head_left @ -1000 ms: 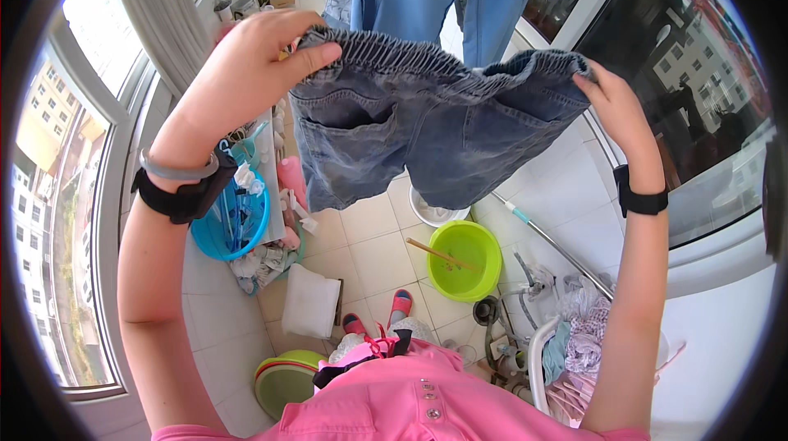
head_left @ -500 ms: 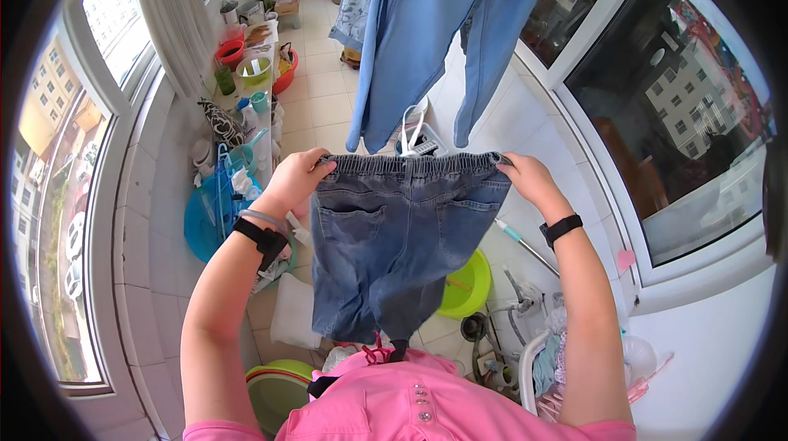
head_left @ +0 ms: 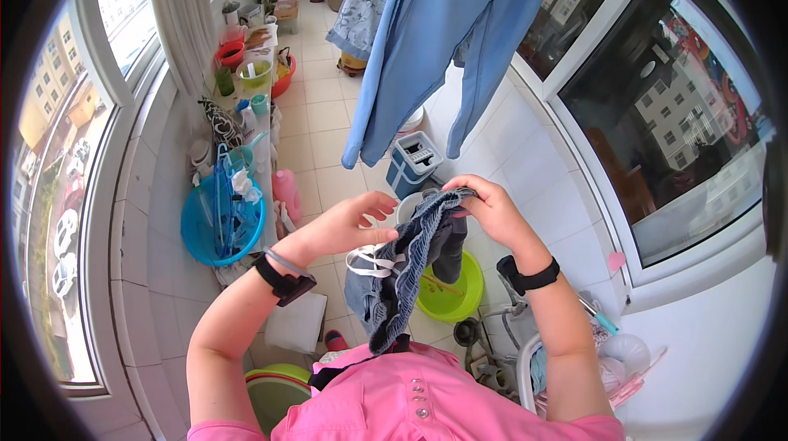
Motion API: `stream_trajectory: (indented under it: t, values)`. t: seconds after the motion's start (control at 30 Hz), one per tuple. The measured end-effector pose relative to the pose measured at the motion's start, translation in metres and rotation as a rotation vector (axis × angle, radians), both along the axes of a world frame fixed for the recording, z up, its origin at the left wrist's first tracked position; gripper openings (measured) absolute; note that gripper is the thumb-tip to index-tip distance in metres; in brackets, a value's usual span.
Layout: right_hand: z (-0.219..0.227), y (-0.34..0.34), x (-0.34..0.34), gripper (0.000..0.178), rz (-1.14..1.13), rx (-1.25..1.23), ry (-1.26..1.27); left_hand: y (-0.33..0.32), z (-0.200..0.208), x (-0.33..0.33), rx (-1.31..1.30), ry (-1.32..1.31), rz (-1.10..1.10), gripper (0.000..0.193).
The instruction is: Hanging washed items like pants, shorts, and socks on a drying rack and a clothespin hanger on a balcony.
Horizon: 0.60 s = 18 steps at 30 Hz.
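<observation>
Head view — left hand off the shorts.
Half-open, empty beside them — right hand alone now pinches the waistband.

Bright daylight is streaming through the left windows, their upper parts washing out to white | dark glass at right is reflecting pale buildings | fisheye is curving straight edges, blackening corners | far floor is perhaps softening slightly

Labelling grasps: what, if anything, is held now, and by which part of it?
The right hand holds the denim shorts by one end of the gathered waistband. The left hand is open beside them; whether its thumb touches can't be told.
</observation>
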State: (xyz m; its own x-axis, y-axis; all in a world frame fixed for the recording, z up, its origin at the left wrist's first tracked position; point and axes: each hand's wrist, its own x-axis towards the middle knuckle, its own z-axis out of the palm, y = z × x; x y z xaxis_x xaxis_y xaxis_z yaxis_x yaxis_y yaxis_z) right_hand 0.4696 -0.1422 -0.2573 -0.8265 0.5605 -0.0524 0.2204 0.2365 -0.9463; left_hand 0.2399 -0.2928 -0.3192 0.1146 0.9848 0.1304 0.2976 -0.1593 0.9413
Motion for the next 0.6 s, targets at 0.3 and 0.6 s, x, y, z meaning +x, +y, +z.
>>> stream_trajectory:
  t: [0.3, 0.6]
  values:
    - [-0.016, 0.035, -0.008, 0.038, -0.395, 0.047, 0.428, 0.074, 0.003, 0.045, -0.037, -0.356, 0.332, 0.012]
    - [-0.1, 0.038, 0.033, 0.039, -0.189, 0.337, -0.347, 0.086, 0.005, 0.035, 0.044, -0.399, 0.554, 0.013]
